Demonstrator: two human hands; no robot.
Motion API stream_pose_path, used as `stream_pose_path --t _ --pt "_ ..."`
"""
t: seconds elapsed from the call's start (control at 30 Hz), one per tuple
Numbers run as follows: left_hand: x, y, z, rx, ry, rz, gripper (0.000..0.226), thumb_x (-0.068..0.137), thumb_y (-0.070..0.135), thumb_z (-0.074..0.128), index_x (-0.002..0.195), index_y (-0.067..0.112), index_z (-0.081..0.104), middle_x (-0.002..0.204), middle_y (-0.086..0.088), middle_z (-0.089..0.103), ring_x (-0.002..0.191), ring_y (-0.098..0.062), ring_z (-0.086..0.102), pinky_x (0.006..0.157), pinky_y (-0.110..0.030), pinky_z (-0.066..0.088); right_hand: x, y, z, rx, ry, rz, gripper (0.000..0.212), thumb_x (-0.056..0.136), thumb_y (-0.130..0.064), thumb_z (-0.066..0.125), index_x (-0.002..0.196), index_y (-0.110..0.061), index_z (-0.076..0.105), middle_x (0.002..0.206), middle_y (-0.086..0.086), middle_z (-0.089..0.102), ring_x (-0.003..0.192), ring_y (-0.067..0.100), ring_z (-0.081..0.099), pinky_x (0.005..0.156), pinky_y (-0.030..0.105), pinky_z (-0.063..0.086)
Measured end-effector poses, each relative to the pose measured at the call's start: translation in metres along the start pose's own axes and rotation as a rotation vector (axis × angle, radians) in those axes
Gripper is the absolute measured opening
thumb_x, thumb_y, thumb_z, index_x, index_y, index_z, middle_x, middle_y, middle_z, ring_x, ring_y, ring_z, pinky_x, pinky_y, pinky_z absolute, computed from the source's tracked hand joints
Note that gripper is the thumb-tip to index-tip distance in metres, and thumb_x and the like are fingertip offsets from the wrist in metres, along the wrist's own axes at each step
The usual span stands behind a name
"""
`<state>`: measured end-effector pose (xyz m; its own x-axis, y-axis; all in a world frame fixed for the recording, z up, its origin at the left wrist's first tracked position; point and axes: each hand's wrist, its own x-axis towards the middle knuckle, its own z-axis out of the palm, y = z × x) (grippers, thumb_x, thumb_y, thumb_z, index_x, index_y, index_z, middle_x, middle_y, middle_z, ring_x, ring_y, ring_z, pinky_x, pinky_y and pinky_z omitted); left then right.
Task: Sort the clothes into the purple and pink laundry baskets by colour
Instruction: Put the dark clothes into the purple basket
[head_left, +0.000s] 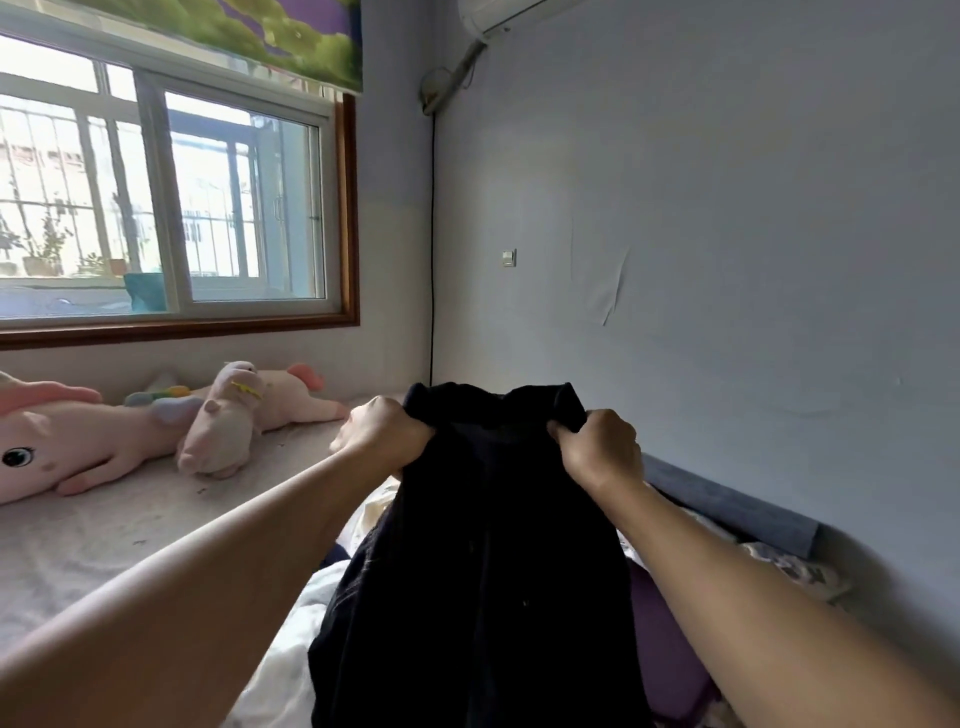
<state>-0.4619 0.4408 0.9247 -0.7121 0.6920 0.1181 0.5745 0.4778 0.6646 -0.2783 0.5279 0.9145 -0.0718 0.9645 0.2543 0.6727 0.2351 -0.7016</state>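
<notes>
Both arms reach forward over the bed (93, 561), and the 2 hands hold up 1 dark garment (483, 561) between them. The left hand (382, 434) has its fingers curled round the garment's upper left corner, bunching the cloth in its fist. The right hand (602, 447) grips the upper right corner in the same way, with the thumb and fingers closed on a fold of the fabric. The garment is black or very dark navy; its top edge sags a little between the 2 fists, and the rest hangs straight down toward the near edge of the view, covering the middle of the scene.

Below and behind the hanging cloth lies white bedding (291, 670) at the near left, and a purple surface (670, 654) shows at the near right, mostly hidden by the garment and the right forearm; what it is cannot be told.

At the far left, on the bed under the window (171, 197), lie several plush toys: a large pink unicorn (62, 436) and a smaller pale plush (226, 421) leaning beside it. A grey bolster (732, 506) runs along the foot of the pale blue wall (727, 234) on the right.
</notes>
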Motion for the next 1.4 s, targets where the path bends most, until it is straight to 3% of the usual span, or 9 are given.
stream_pose_path --t 0.2,0.33,0.47,0.6,0.83,0.93,1.03,1.2,1.4 --pt "-0.014 0.016 0.022 -0.293 -0.186 -0.003 0.029 0.083 0.038 0.066 0.084 0.009 0.065 0.074 -0.008 0.071 0.061 -0.024 0.069 0.048 -0.024 0.046 -0.009 -0.026 0.017 0.318 -0.167 0.053 0.039 0.085 -0.039 0.065 0.091 -0.001 0.066 0.099 0.017 0.069 0.096 0.033 0.065 0.079 0.035 0.051" --pt "-0.030 0.028 0.023 -0.523 -0.283 -0.026 0.023 0.088 0.028 0.062 0.074 0.010 0.057 0.062 -0.005 0.057 0.050 -0.019 0.055 0.046 -0.020 0.037 -0.022 -0.040 0.013 0.520 -0.443 0.049 0.022 0.091 -0.013 0.055 0.111 -0.005 0.062 0.101 0.012 0.066 0.086 0.025 0.064 0.080 0.036 0.055" --pt "-0.042 0.039 0.014 -0.726 -0.350 -0.081 0.024 0.092 0.025 0.057 0.073 0.012 0.055 0.063 -0.005 0.053 0.052 -0.016 0.051 0.049 -0.021 0.042 -0.029 -0.037 0.005 0.571 -0.666 -0.062 0.045 0.078 0.003 0.055 0.119 -0.014 0.046 0.098 0.012 0.059 0.089 0.025 0.060 0.067 0.034 0.052" --pt "-0.055 0.054 0.013 -0.895 -0.375 -0.101 0.015 0.091 0.021 0.060 0.081 0.010 0.060 0.065 -0.003 0.058 0.048 -0.012 0.056 0.039 -0.013 0.042 -0.034 -0.033 0.018 0.323 -0.498 -0.242 0.058 0.072 0.004 0.069 0.110 -0.013 0.029 0.093 0.004 0.059 0.093 0.024 0.061 0.083 0.041 0.055" --pt "-0.049 0.044 0.008 -0.626 -0.345 0.086 0.014 0.075 -0.008 0.056 0.082 0.004 0.056 0.068 -0.007 0.048 0.053 -0.015 0.049 0.039 -0.012 0.036 -0.015 -0.036 0.011 0.408 -0.208 -0.193 0.044 0.080 0.005 0.053 0.120 -0.010 0.057 0.109 0.014 0.066 0.102 0.032 0.063 0.092 0.045 0.051" --pt "-0.034 0.032 0.011 -0.519 -0.233 0.042 0.069 0.067 0.015 0.082 0.118 0.013 0.035 0.107 -0.009 0.050 0.094 -0.023 0.056 0.069 -0.029 0.051 -0.013 -0.041 0.006 0.535 -0.249 -0.192 0.035 0.085 0.009 0.051 0.113 -0.008 0.062 0.104 0.010 0.067 0.100 0.028 0.064 0.094 0.042 0.052" --pt "-0.030 0.023 0.011 -0.645 -0.358 0.024 0.101 0.067 0.022 0.085 0.138 0.023 0.014 0.102 -0.008 0.055 0.095 -0.024 0.061 0.081 -0.035 0.053 -0.013 -0.042 0.001 0.636 -0.302 -0.228 0.031 0.086 0.012 0.049 0.104 -0.010 0.064 0.096 0.011 0.066 0.097 0.029 0.065 0.094 0.043 0.052" --pt "-0.027 0.018 0.011 -0.662 -0.462 0.166 0.043 0.067 0.020 0.082 0.104 0.007 0.064 0.088 -0.004 0.070 0.072 -0.014 0.069 0.062 -0.021 0.053 -0.013 -0.040 0.000 0.690 -0.299 -0.296 0.024 0.087 0.008 0.052 0.102 -0.004 0.067 0.097 0.016 0.068 0.098 0.032 0.066 0.094 0.044 0.051" --pt "-0.031 0.026 0.028 -0.842 -0.327 0.080 0.023 0.066 0.011 0.084 0.085 0.007 0.070 0.081 -0.010 0.073 0.069 -0.022 0.070 0.068 -0.030 0.057 -0.010 -0.034 -0.008 0.766 -0.274 -0.309 0.023 0.085 0.005 0.057 0.104 -0.009 0.059 0.094 0.009 0.066 0.091 0.023 0.065 0.086 0.034 0.053"
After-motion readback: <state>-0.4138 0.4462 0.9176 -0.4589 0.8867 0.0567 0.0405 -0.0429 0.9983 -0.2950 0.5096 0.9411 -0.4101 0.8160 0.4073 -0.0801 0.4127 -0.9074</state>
